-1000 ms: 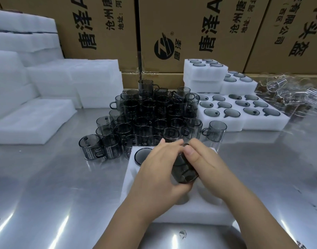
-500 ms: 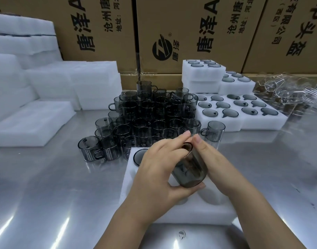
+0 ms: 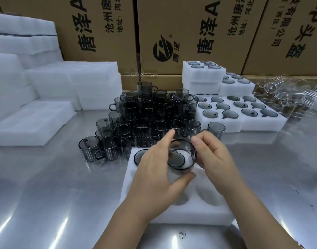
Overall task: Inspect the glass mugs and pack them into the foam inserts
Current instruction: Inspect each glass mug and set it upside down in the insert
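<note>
A smoky grey glass mug is held above the near foam insert, its open mouth turned up toward me. My left hand grips it from the left, thumb under its near side and index finger raised. My right hand holds its right side. One mug sits in the insert's far-left pocket; empty pockets show in front of the hands. A pile of grey mugs stands stacked behind the insert.
Filled foam inserts lie at right, more stacked behind them. Blank foam slabs pile up at left. Clear glassware sits far right. Cardboard cartons wall off the back of the steel table.
The mug has turned in my hands from lying tilted with its base toward me to mouth-up. My left index finger has lifted off it.
</note>
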